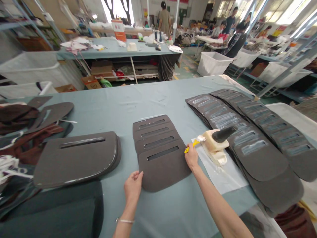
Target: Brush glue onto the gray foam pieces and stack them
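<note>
1. The right hand [192,157] is closed around a yellow brush [196,142], its pale bristles pointing away from the wrist towards the off-white container [213,145]. It is beside the right edge of the middle panels [160,172].
2. The left hand [133,185] has its fingers curled and its thumb at the left edge of the nearest middle panel; whether it pinches that edge, I cannot tell.
3. The middle panels lie flat on the worktop [111,109], between the hands, overlapping in steps so that four slots show. No broad glossy smears can be seen around these slots, so this group looks untreated or barely begun.
4. To the right, the nearer row of panels [262,163] and the farther row of panels [294,145] overlap likewise, with glossy smears around their slots. Those surfaces appear to be already coated; whether they are wet or dry is unclear.
5. At the left, a stack of panels [81,162] lies flat, the top one showing a single slot and no broad smear. It looks uncoated too.
6. The container, with a black cone [224,134] on it, stands on a translucent sheet [210,175] between the middle panels and the nearer row.
</note>
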Demonstrator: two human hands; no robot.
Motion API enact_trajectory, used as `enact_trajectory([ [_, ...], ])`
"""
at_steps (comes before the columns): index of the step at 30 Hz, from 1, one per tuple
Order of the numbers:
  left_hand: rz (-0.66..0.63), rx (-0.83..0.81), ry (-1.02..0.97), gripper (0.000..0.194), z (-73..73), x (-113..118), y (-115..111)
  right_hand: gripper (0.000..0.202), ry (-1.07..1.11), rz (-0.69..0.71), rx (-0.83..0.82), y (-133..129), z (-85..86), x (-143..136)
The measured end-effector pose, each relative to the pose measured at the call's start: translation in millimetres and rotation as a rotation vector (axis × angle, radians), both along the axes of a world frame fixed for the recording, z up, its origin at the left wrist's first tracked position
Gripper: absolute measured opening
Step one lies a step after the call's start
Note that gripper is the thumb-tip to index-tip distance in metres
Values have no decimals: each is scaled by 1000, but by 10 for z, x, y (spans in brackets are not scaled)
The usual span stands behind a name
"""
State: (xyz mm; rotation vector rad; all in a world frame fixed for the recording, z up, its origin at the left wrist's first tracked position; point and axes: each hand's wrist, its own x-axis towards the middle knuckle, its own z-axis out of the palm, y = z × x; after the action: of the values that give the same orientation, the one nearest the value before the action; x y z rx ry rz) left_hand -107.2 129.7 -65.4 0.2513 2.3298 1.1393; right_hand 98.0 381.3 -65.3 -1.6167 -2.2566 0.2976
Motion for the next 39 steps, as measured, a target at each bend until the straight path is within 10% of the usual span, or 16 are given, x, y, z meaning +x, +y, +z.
enact_trajectory([
  [39,-218,-331,267,27,207,89,89,20,-217,-22,-37,10,71,-29],
])
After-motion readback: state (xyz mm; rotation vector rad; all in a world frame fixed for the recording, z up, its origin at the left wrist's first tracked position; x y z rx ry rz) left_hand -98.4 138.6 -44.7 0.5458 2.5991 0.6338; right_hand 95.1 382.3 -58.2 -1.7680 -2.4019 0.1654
